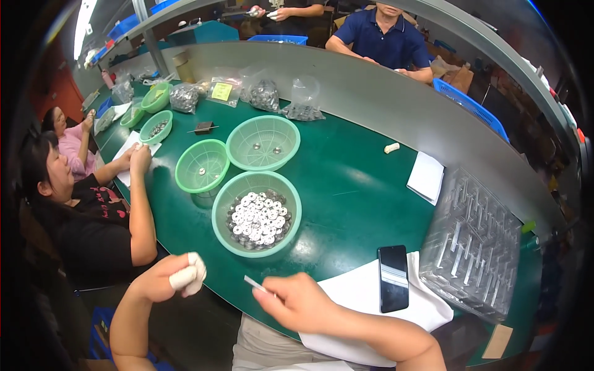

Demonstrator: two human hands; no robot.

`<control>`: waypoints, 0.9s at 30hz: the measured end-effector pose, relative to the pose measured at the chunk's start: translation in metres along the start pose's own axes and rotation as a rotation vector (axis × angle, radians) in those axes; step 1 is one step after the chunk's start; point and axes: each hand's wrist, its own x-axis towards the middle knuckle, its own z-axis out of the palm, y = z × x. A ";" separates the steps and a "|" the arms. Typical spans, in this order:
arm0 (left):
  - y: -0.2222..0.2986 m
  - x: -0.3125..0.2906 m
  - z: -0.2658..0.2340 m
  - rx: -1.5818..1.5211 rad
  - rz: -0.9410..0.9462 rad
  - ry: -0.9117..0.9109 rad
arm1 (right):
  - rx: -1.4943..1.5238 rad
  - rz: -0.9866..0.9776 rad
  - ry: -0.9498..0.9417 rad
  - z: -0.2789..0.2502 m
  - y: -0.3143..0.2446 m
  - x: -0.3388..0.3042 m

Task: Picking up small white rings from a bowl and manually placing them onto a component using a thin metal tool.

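Note:
My left hand (167,278), with white finger covers on several fingers, is raised off the table's near edge. Its fingers are curled together, and whatever they may hold is hidden. To the right of it, my right hand (300,303) pinches a thin, flat, pale strip (255,284) between thumb and forefinger, its tip pointing toward the left hand. Beyond both hands stands a green plastic basket (218,216) heaped with round silvery metal discs (258,216) that have center holes. The strip and the left hand are apart.
Behind are a green basket (179,173) and a larger one (294,133), each with a couple of discs. At right lie a phone (393,278) on white cloth (352,290), a stack of clear plastic trays (470,247) and white paper (426,176). A co-worker (93,229) sits at left.

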 end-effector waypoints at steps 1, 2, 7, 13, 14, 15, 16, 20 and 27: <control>0.007 0.009 0.001 -0.019 -0.020 0.036 | 0.003 -0.003 0.003 0.003 0.010 0.003; 0.012 0.015 0.001 -0.005 -0.011 0.050 | 0.040 -0.003 0.090 0.005 0.018 0.004; 0.026 0.055 -0.012 0.022 0.033 0.257 | 0.141 -0.061 0.395 0.005 0.063 -0.008; 0.062 0.158 -0.066 -0.001 0.085 0.475 | 0.076 -0.249 0.418 0.003 0.072 -0.009; 0.069 0.179 -0.078 -0.058 0.108 0.481 | 0.035 -0.286 0.405 0.004 0.074 -0.012; 0.081 0.202 -0.094 -0.110 0.146 0.489 | -0.015 -0.339 0.396 0.003 0.076 -0.010; 0.091 0.230 -0.113 -0.127 0.179 0.513 | -0.021 -0.314 0.385 0.001 0.080 -0.012; 0.135 0.307 -0.185 -0.266 0.251 0.629 | 0.017 -0.269 0.388 0.004 0.077 -0.014; 0.126 0.344 -0.192 -0.171 0.066 0.810 | 0.058 -0.233 0.352 0.001 0.079 -0.014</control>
